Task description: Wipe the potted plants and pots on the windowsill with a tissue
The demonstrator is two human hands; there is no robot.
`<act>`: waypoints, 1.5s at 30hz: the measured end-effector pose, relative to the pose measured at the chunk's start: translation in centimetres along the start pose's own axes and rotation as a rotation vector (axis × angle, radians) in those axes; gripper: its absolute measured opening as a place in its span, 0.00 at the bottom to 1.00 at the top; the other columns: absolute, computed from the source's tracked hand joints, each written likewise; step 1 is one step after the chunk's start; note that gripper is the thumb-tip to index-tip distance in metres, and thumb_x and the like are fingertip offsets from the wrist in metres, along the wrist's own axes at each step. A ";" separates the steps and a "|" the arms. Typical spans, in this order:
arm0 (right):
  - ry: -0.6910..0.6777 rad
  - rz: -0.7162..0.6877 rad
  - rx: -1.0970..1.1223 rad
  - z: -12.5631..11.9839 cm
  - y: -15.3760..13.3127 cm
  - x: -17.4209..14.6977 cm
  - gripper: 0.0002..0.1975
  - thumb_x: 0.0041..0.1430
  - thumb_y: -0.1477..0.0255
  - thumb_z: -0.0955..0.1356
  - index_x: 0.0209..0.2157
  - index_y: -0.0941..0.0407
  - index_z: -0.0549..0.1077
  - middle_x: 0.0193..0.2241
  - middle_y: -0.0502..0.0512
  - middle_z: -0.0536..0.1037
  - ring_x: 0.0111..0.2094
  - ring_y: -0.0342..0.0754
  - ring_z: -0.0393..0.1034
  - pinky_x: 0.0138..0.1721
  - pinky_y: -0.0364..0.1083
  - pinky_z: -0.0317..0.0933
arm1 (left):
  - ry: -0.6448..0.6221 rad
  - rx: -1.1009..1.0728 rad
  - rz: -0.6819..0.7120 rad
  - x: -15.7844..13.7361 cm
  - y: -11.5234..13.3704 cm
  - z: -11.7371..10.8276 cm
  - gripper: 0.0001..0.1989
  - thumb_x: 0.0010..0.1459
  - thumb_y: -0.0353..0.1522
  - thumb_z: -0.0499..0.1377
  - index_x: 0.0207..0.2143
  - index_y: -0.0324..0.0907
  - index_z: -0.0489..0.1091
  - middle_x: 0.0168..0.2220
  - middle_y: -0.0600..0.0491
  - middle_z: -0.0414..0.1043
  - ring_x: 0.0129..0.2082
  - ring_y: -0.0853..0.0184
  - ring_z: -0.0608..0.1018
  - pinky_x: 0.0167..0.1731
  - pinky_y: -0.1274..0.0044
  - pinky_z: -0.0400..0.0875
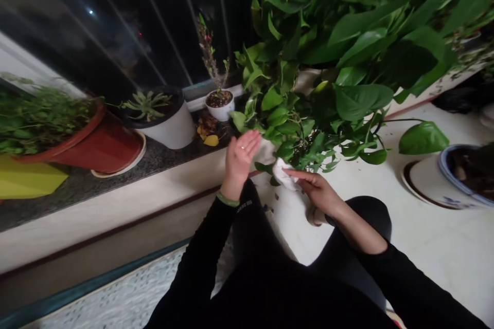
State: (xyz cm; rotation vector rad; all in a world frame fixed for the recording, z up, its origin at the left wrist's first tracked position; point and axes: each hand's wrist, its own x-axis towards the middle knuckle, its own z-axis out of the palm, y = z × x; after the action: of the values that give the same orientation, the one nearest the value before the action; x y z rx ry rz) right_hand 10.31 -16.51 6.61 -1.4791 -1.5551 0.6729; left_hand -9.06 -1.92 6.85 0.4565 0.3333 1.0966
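Note:
My left hand (239,157) is raised with fingers apart, a ring on one finger, close to the lower leaves of a big leafy green plant (339,51). A crumpled white cloth (283,175) is held in my right hand (318,190), just under those low leaves. Both arms wear black sleeves, and a green band sits on the left wrist. My knees in black fill the bottom of the view.
On the dark window ledge (77,185) stand a red pot (96,144) of thin greenery, a white pot with a succulent (165,118), and a small white pot (219,105). A yellow box (27,177) sits far left. A blue-and-white pot (459,175) stands at right.

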 end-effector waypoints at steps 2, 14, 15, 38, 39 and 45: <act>0.113 0.006 0.000 -0.6 1.2 -0.2 0.20 0.65 0.73 0.66 0.53 0.47 0.85 0.53 0.52 0.86 0.57 0.54 0.82 0.64 0.60 0.72 | 0.015 0.047 -0.072 -0.3 -2.6 -0.4 0.25 0.75 0.41 0.46 0.46 0.39 0.81 0.61 0.41 0.79 0.69 0.59 0.75 0.69 0.71 0.67; 0.499 -0.218 -0.094 -3.6 -1.3 4.7 0.20 0.68 0.72 0.66 0.57 0.47 0.83 0.57 0.55 0.85 0.59 0.55 0.80 0.65 0.60 0.71 | 0.098 -0.204 -0.214 4.9 -6.2 5.7 0.14 0.73 0.35 0.53 0.37 0.41 0.76 0.41 0.49 0.79 0.61 0.63 0.79 0.60 0.71 0.74; 0.498 -0.242 -0.117 -3.5 -1.5 5.0 0.21 0.67 0.72 0.65 0.57 0.48 0.82 0.57 0.55 0.85 0.59 0.55 0.80 0.65 0.60 0.71 | 0.100 -0.196 -0.221 5.3 -6.2 5.7 0.15 0.74 0.36 0.52 0.37 0.41 0.76 0.39 0.50 0.78 0.59 0.63 0.80 0.59 0.71 0.75; 0.393 -0.353 -0.202 1.3 -1.5 5.9 0.32 0.62 0.82 0.60 0.61 0.48 0.80 0.61 0.52 0.82 0.62 0.52 0.78 0.64 0.57 0.73 | -0.160 -0.136 -0.277 3.5 -6.7 4.8 0.40 0.71 0.60 0.36 0.50 0.47 0.80 0.52 0.44 0.83 0.66 0.50 0.77 0.67 0.53 0.72; 0.459 -0.347 -0.253 0.5 -1.2 6.3 0.33 0.61 0.82 0.61 0.61 0.48 0.79 0.61 0.52 0.81 0.63 0.53 0.77 0.65 0.59 0.72 | -0.176 -0.141 -0.270 3.5 -6.6 4.8 0.40 0.71 0.60 0.36 0.49 0.45 0.79 0.52 0.43 0.83 0.66 0.51 0.76 0.66 0.54 0.72; 0.405 -0.251 -0.368 1.4 1.4 7.4 0.31 0.60 0.82 0.62 0.60 0.52 0.81 0.64 0.57 0.79 0.71 0.56 0.68 0.72 0.63 0.64 | -0.119 -0.156 -0.253 3.1 -7.1 5.3 0.39 0.73 0.57 0.37 0.53 0.42 0.78 0.57 0.41 0.80 0.68 0.51 0.75 0.66 0.54 0.72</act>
State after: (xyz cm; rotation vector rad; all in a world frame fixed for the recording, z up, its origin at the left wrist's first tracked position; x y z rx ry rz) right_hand 10.40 -8.83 6.36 -1.5276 -1.5537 -0.0664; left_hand 0.24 -2.77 7.66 0.3292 0.1931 0.8383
